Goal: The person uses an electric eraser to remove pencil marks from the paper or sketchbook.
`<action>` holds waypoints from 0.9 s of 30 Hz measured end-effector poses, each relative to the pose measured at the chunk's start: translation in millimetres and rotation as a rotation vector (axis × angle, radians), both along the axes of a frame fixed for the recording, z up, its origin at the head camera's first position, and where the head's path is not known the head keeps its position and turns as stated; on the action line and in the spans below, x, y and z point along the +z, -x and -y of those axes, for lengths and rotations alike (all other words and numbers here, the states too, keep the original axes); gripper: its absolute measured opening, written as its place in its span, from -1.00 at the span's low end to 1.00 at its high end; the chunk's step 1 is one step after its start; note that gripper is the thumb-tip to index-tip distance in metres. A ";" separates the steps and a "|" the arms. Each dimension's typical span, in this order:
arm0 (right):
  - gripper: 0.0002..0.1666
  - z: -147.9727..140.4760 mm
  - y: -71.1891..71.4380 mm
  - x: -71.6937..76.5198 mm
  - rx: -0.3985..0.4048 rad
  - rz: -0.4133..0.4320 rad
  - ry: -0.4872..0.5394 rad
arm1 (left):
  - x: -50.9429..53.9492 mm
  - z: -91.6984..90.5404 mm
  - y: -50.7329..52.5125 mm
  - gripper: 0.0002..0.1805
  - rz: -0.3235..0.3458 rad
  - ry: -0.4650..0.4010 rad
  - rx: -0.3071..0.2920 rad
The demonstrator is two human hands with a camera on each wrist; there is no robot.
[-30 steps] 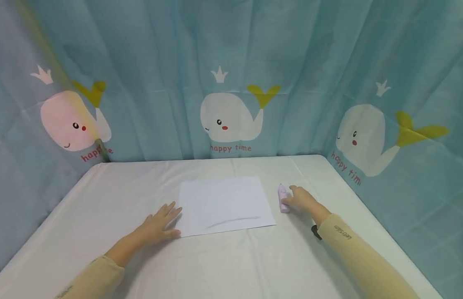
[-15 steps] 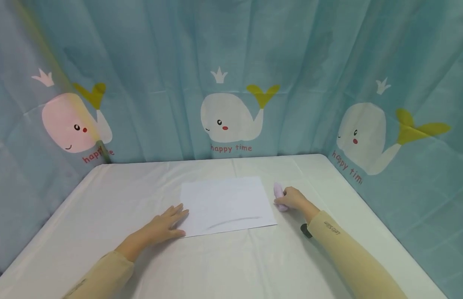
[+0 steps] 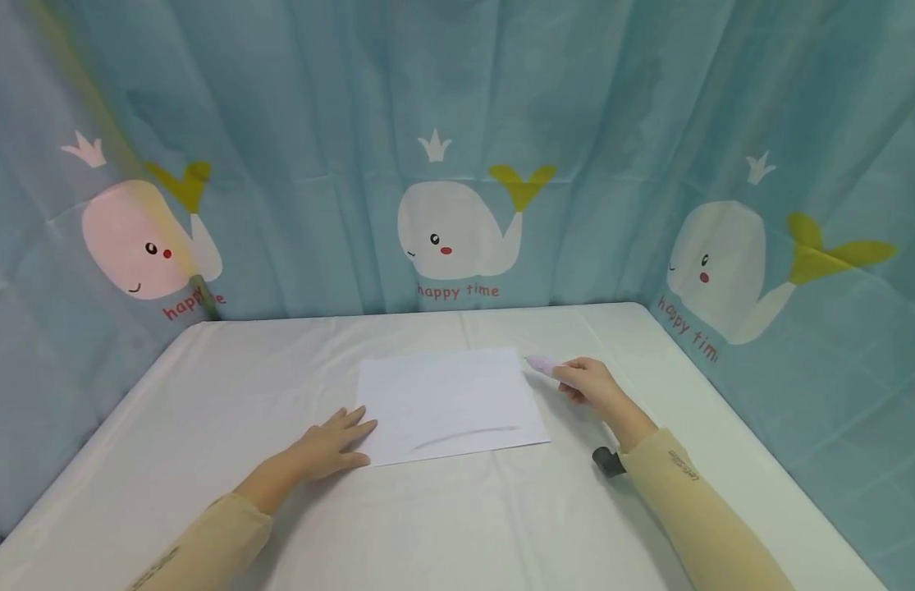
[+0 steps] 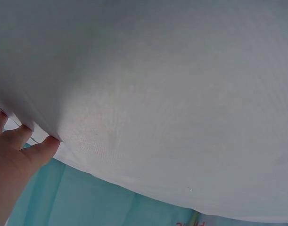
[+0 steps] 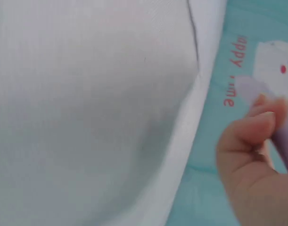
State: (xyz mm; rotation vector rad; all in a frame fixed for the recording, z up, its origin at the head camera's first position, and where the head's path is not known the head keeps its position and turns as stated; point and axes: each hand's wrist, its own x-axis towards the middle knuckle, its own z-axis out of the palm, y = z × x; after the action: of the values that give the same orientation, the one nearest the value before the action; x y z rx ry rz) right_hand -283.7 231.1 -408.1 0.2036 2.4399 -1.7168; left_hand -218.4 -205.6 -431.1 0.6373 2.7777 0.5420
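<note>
A thick lilac pen-shaped tool [image 3: 542,365] with a thin tip is gripped by my right hand [image 3: 593,385], raised over the table just right of the paper's far right corner. Its tip points left, toward the paper. In the right wrist view, thumb and fingers of the right hand [image 5: 257,150] curl round the lilac body [image 5: 286,139]. A white sheet of paper [image 3: 446,402] lies flat, with a faint grey streak near its front edge. My left hand [image 3: 326,447] rests with spread fingers at the paper's left edge; its fingertips [image 4: 50,141] touch the surface in the left wrist view.
The table [image 3: 427,525] has a white cloth over it. A blue curtain [image 3: 317,148] with whale prints stands behind it and along both sides. A small black device [image 3: 608,461] sits under the right wrist.
My right hand has taken hold of the lilac tool, lifted it from the table and turned its tip leftward. My left hand has slid slightly right onto the paper's edge.
</note>
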 end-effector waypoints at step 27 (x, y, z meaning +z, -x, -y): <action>-0.80 23.8 -8.3 -10.6 -0.022 0.260 0.765 | 2.6 -1.6 -2.2 -0.27 0.005 0.016 0.022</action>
State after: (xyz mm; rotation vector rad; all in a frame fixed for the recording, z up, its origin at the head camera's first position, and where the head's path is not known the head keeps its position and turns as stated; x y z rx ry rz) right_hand -275.4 207.2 -418.7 0.3238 1.4735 -2.3064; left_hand -216.2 -203.9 -428.5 0.6021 2.7850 0.5238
